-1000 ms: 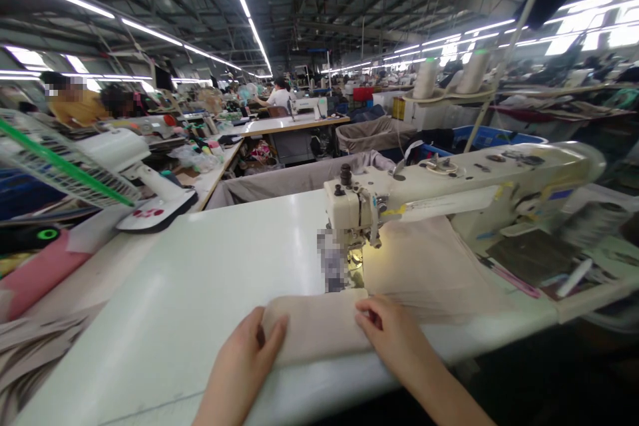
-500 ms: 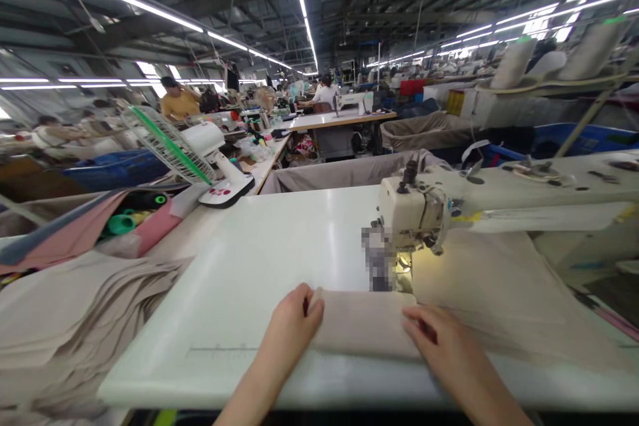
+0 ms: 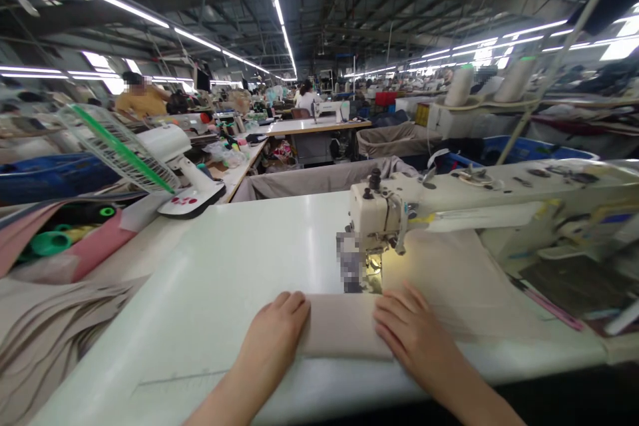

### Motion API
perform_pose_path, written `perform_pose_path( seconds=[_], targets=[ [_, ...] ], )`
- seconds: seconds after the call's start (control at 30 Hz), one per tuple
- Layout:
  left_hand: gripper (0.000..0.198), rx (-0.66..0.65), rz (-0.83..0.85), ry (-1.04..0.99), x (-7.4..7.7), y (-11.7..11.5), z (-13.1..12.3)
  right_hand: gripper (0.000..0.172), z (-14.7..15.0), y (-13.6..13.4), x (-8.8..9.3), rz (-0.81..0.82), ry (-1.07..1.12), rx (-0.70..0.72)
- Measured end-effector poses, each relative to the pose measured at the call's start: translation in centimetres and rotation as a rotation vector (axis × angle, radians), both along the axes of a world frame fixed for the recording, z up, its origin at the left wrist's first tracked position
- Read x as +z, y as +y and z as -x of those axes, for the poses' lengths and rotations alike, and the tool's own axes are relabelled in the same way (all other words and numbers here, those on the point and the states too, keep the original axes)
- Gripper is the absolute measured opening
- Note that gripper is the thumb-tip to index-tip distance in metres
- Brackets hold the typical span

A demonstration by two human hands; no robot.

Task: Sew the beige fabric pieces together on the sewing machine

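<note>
A beige fabric piece (image 3: 337, 325), folded into a flat strip, lies on the white sewing table in front of the machine's needle area. My left hand (image 3: 277, 329) grips its left edge, fingers bent together over the cloth and the thumb hidden. At the right end my right hand (image 3: 417, 333) rests palm down, its fingers stretched out over the cloth. The sewing machine (image 3: 379, 216) stands just beyond, its lamp lit by the needle. More beige fabric (image 3: 459, 283) spreads flat to the right of the needle, under the machine arm.
A white desk fan (image 3: 172, 153) stands at the left on a side table. Stacked beige cloth pieces (image 3: 44, 326) and a pink bag (image 3: 100, 246) with thread spools are nearer me. Pink-handled tool (image 3: 554, 309) lies at right. Behind the table hangs a cloth-lined bin (image 3: 319, 176).
The view has swung right, so everything sits further left. My right hand has gone from pinching the strip's right edge to lying flat on it; my left fingers now bend over its left edge.
</note>
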State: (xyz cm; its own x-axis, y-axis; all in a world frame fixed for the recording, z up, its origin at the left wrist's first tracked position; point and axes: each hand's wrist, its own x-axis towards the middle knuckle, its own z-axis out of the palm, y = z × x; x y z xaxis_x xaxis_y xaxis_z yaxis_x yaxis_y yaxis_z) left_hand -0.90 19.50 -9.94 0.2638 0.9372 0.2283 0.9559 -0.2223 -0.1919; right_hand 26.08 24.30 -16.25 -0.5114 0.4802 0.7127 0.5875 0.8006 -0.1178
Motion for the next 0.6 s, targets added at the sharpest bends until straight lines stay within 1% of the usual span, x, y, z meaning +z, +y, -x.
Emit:
perform_pose_path(
  seconds=[0.07,0.1,0.23,0.3,0.37,0.47,0.6],
  targets=[
    [0.027,0.031,0.024,-0.023,1.0,1.6,-0.9,0.017,-0.1,0.0,0.4,0.032,-0.008,-0.014],
    [0.028,0.017,0.015,-0.047,1.6,2.6,-1.4,0.015,0.0,0.0,0.5,0.047,-0.006,-0.025],
    [0.045,-0.117,0.007,-0.143,3.4,7.8,-3.6,0.013,0.7,0.0,0.7,0.073,0.026,-0.055],
    [0.047,-0.188,0.047,-0.154,4.0,10.3,-4.3,0.015,1.0,0.2,0.6,0.068,0.046,-0.073],
    [0.047,-0.269,0.081,-0.152,4.4,12.3,-4.9,0.017,1.1,0.5,0.4,0.074,0.066,-0.097],
    [0.044,-0.323,0.085,-0.163,4.7,13.9,-5.2,0.018,1.1,1.0,0.4,0.108,0.088,-0.118],
    [0.041,-0.333,0.082,-0.181,4.8,14.2,-5.3,0.017,1.0,1.2,0.8,0.144,0.094,-0.113]
  ],
)
